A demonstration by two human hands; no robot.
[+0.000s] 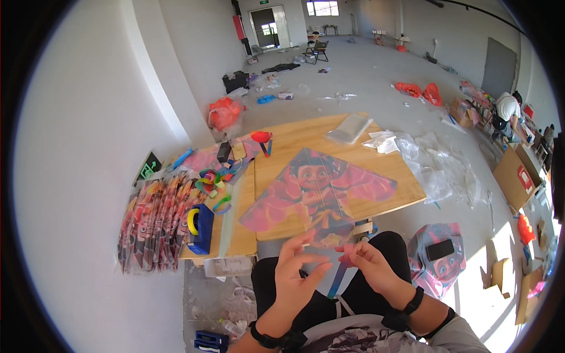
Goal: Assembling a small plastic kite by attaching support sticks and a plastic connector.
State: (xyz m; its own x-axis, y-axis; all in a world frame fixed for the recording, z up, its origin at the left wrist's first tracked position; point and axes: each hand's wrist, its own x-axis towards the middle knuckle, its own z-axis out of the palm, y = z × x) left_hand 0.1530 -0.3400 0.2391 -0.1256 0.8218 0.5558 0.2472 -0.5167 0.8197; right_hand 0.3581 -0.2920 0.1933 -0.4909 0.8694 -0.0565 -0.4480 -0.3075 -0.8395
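Observation:
A kite [315, 188] printed with a cartoon figure in pink and red lies spread on the wooden table, its lower tip hanging toward my lap. My left hand [297, 276] is at the left of that tip, fingers apart and curved, with nothing visibly gripped. On the other side, my right hand [376, 267] pinches the upper end of a ribbon [336, 280], pinkish at the fingers and dark blue to teal lower down. The ribbon dangles over my legs, just below the kite's tip. My fingers partly cover its upper end.
A blue tape dispenser [203, 229] with yellow tape stands at the table's left, beside stacked packaged kites [156, 220] and colourful ribbon rolls [212, 181]. Clear plastic sleeves [349, 128] lie at the back. A phone [440, 250] rests on a printed seat at right. Another person [507, 112] bends far right.

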